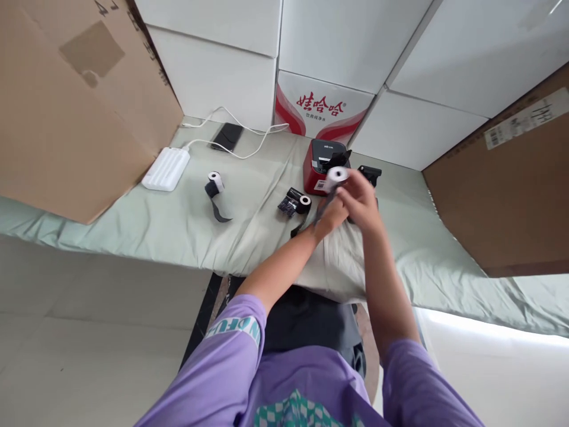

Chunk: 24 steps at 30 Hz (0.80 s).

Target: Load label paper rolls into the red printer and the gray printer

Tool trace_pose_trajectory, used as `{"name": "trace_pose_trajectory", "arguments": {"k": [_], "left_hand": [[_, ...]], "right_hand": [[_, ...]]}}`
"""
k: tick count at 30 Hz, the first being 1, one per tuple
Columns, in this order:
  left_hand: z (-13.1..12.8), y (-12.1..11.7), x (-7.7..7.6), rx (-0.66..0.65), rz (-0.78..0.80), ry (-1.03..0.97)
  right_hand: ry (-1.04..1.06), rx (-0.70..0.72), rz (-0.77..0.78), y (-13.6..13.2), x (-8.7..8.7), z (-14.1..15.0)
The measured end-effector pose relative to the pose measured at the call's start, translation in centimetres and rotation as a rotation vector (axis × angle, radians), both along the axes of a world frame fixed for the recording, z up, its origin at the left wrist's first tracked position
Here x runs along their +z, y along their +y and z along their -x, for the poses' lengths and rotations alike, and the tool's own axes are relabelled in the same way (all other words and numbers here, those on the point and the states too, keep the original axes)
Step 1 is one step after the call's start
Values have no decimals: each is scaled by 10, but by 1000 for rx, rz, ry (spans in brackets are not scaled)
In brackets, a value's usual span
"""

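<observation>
A white roll (336,174) with a dark strip (326,204) is held up before the red machine (313,169), near the back edge of the surface (258,228). The left hand (333,216) grips it from below; the right hand (361,198) curls beside it, too blurred to tell its hold. The roll is not yet set down; a second roll (304,201) and a third roll (215,181) lie between the back and front edges, strips trailing.

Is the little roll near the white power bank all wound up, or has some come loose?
Partly unwound: a dark strip trails from the roll onto the cloth.
</observation>
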<state>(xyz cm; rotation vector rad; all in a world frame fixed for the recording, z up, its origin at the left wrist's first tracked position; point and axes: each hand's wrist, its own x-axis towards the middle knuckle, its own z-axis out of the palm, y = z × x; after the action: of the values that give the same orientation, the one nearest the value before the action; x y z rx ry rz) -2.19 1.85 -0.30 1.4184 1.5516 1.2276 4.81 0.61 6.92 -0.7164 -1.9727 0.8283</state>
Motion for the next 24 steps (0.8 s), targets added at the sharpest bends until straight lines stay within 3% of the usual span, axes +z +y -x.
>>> {"name": "trace_pose_trajectory", "arguments": {"k": [4, 6, 12, 17, 24], "left_hand": [[5, -3, -4, -116, -28, 101], [6, -2, -4, -124, -32, 149], [4, 2, -9, -108, -48, 197], [4, 0, -12, -103, -74, 212], [2, -9, -9, -117, -185, 255]], "right_hand": [[-155, -538, -190, 36, -24, -88], [-217, -624, -167, 53, -39, -114], [-251, -687, -93, 80, -67, -125], [-132, -692, -101, 76, -65, -126], [-239, -587, -57, 69, -65, -107]]}}
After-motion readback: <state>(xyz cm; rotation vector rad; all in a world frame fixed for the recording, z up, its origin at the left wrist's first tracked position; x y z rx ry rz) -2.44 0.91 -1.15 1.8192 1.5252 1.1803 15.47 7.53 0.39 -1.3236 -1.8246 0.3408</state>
